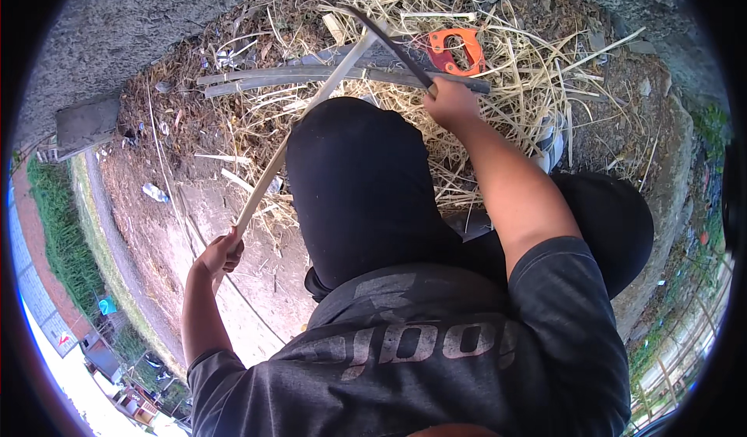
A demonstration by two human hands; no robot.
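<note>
My left hand is closed round the lower end of a long pale strip of split bamboo. The strip slants up past my black-clad knee, its far end lying near the blade. In my right hand is the handle of a long, dark, curved-tipped machete. Its blade points up and to the left and crosses the strip's far end; whether they touch I cannot tell. Just beyond my right hand lies an orange-handled saw among the shavings.
Pale bamboo shavings are strewn thickly over the ground ahead. Grey lengths of split pole lie crosswise beneath the blade. A rough grey wall rises at the far left, with a block beside it. A crumpled plastic piece lies left.
</note>
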